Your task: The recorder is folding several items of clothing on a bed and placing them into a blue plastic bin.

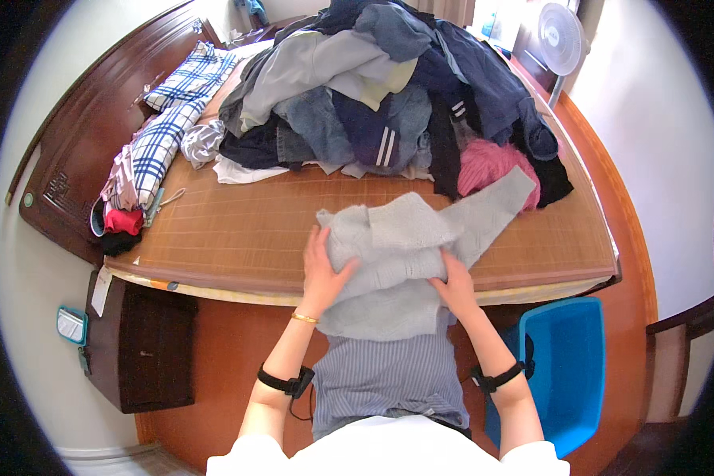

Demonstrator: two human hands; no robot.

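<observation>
A light grey knit sweater (389, 254) lies partly bunched across the bed's near edge, its lower part hanging over toward my lap. One sleeve (496, 210) stretches out to the far right, reaching a fluffy pink garment (484, 168). My left hand (325, 270) grips the sweater's left side, thumb pointing inward over the cloth. On the opposite side, my right hand (454, 282) holds the edge between thumb and fingers; some of those fingers are hidden by the knit. Blue-grey striped fabric (385, 381) covers my lap below the sweater.
A large heap of clothes (333, 87) fills the far side of the bed (238, 230). Plaid bedding (166, 143) and small garments lie by the dark headboard (63, 174). A blue bin (567, 373) stands at right, a dark nightstand (147, 349) at left, a fan (562, 40) beyond.
</observation>
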